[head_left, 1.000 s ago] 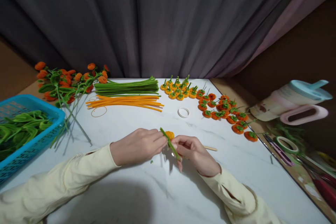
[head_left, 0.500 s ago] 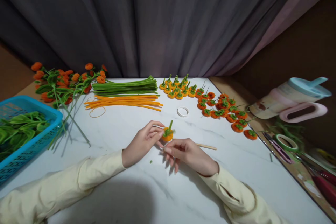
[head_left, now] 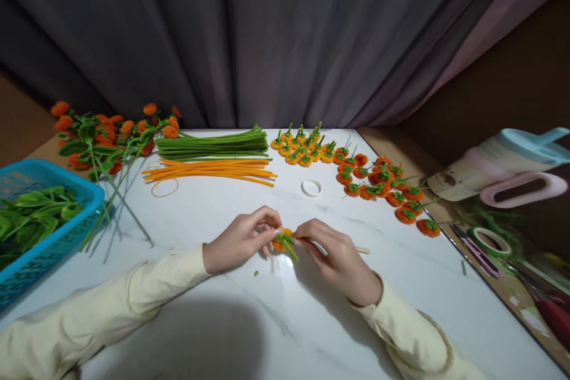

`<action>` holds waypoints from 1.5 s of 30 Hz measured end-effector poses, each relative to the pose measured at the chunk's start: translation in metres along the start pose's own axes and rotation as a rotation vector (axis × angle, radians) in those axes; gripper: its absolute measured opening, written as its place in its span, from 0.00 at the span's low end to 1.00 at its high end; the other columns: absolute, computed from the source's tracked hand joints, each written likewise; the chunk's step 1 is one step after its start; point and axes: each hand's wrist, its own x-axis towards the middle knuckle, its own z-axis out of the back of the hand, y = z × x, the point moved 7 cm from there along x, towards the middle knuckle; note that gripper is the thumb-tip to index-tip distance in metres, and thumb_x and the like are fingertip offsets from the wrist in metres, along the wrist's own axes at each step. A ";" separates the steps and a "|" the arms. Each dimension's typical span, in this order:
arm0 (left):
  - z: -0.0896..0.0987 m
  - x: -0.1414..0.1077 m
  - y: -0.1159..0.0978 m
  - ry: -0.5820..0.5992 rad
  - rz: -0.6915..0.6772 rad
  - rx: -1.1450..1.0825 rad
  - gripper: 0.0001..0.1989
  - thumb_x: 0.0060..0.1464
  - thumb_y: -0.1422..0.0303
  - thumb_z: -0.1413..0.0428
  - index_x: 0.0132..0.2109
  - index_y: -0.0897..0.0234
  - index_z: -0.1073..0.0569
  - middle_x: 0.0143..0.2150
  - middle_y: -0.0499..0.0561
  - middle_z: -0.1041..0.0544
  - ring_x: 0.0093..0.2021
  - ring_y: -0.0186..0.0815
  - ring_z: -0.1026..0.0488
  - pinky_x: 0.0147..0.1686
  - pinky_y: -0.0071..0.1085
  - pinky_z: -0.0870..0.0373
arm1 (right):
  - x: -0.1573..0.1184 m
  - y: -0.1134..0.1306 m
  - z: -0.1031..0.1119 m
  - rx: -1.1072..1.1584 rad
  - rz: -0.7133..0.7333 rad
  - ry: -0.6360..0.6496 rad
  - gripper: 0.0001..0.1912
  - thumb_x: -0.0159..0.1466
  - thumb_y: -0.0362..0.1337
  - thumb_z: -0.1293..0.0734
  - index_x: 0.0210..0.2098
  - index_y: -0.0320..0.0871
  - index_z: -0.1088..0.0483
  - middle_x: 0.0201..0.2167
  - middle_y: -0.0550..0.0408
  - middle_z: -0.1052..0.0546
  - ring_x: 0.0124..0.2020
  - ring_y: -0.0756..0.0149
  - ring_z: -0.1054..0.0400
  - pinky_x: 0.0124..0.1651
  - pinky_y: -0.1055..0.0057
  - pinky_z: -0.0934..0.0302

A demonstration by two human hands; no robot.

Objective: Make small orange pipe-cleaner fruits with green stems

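Between my two hands, over the white table (head_left: 214,320), is a small yellow-orange pipe-cleaner flower (head_left: 282,241) with a green centre and a green stem pointing down toward me. My left hand (head_left: 247,234) pinches its left side between thumb and fingers. From the right, my right hand (head_left: 332,252) has thumb and forefinger closed at the flower's edge. A thin wooden stick (head_left: 363,250) lies behind the right hand, partly hidden by it. A tiny green scrap (head_left: 256,274) rests below the left hand.
Green pipe cleaners (head_left: 214,145) and orange ones (head_left: 209,171) lie behind, left of a white ring (head_left: 311,187). Yellow flower heads (head_left: 305,157) and orange ones (head_left: 380,177) fill the back right. A blue basket (head_left: 53,234) holds leaves. A tumbler (head_left: 485,160) and tape roll (head_left: 490,242) stand right.
The flower has tipped over, so its green stem points down toward me rather than up. My right hand has risen slightly and moved right, its fingers now at the flower's right edge.
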 end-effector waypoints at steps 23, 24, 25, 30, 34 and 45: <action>0.004 -0.008 -0.002 -0.273 -0.076 0.196 0.07 0.57 0.66 0.49 0.33 0.65 0.33 0.28 0.46 0.30 0.28 0.28 0.34 0.28 0.22 0.37 | -0.003 0.003 -0.015 -0.077 -0.060 -0.054 0.10 0.62 0.25 0.47 0.35 0.42 0.39 0.27 0.53 0.32 0.26 0.67 0.38 0.28 0.73 0.42; 0.004 -0.008 -0.002 -0.270 -0.081 0.205 0.07 0.57 0.67 0.50 0.33 0.65 0.33 0.28 0.46 0.30 0.28 0.28 0.34 0.28 0.22 0.37 | -0.004 0.003 -0.016 -0.091 -0.049 -0.049 0.11 0.60 0.23 0.48 0.36 0.42 0.39 0.28 0.52 0.32 0.26 0.67 0.38 0.29 0.72 0.42; 0.004 -0.008 -0.002 -0.270 -0.089 0.215 0.07 0.57 0.67 0.50 0.33 0.65 0.33 0.29 0.46 0.30 0.28 0.28 0.34 0.29 0.22 0.37 | -0.004 0.004 -0.016 -0.107 -0.039 -0.042 0.12 0.58 0.22 0.48 0.36 0.42 0.40 0.27 0.52 0.33 0.27 0.66 0.38 0.29 0.72 0.42; 0.000 -0.008 -0.009 -0.206 -0.157 0.279 0.06 0.57 0.68 0.50 0.33 0.65 0.32 0.29 0.47 0.30 0.29 0.29 0.34 0.32 0.23 0.37 | -0.005 0.006 -0.017 -0.192 -0.022 0.000 0.15 0.50 0.20 0.46 0.34 0.42 0.41 0.27 0.53 0.34 0.26 0.66 0.40 0.28 0.73 0.45; -0.007 -0.007 -0.012 -0.104 -0.168 0.321 0.07 0.57 0.68 0.51 0.33 0.66 0.32 0.27 0.47 0.31 0.28 0.29 0.36 0.30 0.24 0.38 | -0.001 0.005 -0.012 -0.168 -0.051 0.095 0.12 0.50 0.22 0.45 0.31 0.42 0.41 0.25 0.54 0.33 0.25 0.68 0.40 0.27 0.74 0.46; -0.012 -0.007 -0.009 -0.003 -0.154 0.311 0.07 0.58 0.68 0.53 0.34 0.65 0.33 0.28 0.48 0.30 0.28 0.29 0.34 0.30 0.25 0.37 | 0.000 0.001 -0.009 0.002 -0.156 0.216 0.10 0.49 0.22 0.43 0.26 0.42 0.39 0.20 0.61 0.34 0.20 0.74 0.45 0.23 0.78 0.51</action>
